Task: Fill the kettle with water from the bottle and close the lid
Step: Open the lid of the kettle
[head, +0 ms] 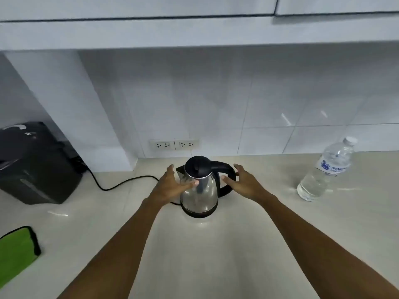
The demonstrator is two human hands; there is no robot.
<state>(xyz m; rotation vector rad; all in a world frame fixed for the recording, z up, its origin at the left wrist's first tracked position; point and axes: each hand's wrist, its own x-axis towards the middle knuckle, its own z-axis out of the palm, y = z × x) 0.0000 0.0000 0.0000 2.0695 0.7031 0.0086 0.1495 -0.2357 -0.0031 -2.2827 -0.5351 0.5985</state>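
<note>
I see a pale bench carrying the kettle centrally, bottle far right, green cloth near left, black bin far left.

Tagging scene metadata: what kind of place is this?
Probably a kitchen or office pantry: an electric kettle on a pale countertop, a tiled backsplash with wall sockets, and cabinets overhead.

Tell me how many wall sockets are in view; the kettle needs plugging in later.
2: one white wall socket plate on the tiled wall behind the steel kettle, the other immediately to its right. More may be out of frame.
</note>
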